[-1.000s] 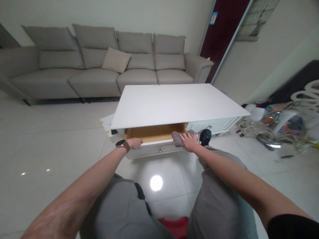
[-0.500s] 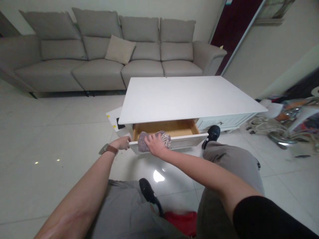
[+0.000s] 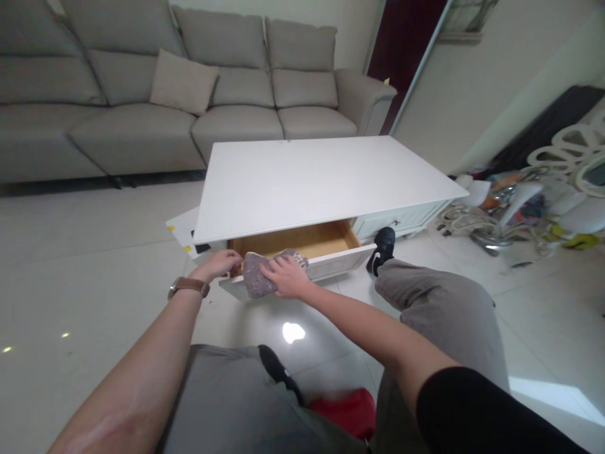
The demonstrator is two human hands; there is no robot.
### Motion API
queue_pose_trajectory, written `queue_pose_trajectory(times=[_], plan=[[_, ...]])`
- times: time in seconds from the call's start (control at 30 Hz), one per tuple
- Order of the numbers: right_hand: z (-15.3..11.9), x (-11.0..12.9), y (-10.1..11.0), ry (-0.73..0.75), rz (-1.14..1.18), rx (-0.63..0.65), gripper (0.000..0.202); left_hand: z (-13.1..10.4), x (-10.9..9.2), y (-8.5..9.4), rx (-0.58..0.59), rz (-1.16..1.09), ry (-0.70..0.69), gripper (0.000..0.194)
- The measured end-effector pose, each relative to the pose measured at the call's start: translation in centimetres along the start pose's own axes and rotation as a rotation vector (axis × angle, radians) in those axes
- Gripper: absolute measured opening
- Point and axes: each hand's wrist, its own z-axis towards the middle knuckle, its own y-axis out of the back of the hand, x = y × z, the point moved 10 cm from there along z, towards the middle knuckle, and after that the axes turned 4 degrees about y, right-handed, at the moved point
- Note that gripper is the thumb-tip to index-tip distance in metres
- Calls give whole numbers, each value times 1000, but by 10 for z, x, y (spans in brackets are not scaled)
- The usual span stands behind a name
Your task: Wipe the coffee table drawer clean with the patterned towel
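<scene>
A greyish-purple cloth (image 3: 258,282) with a patterned end is folded over the top edge of the drawer front (image 3: 331,263). My right hand (image 3: 287,277) grips it there, fingers pressed on the fabric. At the drawer's left corner is my left hand (image 3: 220,265), wearing a brown-strapped watch. Its fingers are curled together beside the cloth's left end, and what they pinch, if anything, is hidden. The drawer is pulled out of a white coffee table (image 3: 326,180), and its bare wooden inside shows.
Behind the table stands a grey sofa (image 3: 227,120) with a beige cushion (image 3: 182,82). My shoe (image 3: 384,246) is close to the drawer's right end. A red object (image 3: 345,410) lies on the floor beneath me. Cables (image 3: 456,217) and mixed items crowd the right side.
My left hand has moved from the outer left end of the drawer front to its inner corner by the cloth. The right hand and cloth have shifted slightly left along the edge. The view has turned right.
</scene>
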Motion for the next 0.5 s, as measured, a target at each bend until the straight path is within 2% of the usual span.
queue_pose_trajectory(times=[0.1,0.2,0.27,0.33,0.43,0.5], plan=[[-55,-53,-8,-98,-10,50,88,-12,-31,-30,199,70,-146,33],[-122,-115,-10,-310,-54,58,87,-22,-48,-48,319,153,-235,36],[-165,-151,-5,-483,-83,32,81,-22,-49,-52,350,186,-240,38],[-200,-177,2,-643,-107,-10,77,-20,-48,-55,372,196,-247,42],[-236,-206,8,-887,-105,-96,75,-15,-49,-60,390,208,-269,44],[-252,-225,0,-1046,8,-136,72,-12,-50,-64,383,250,-284,45]])
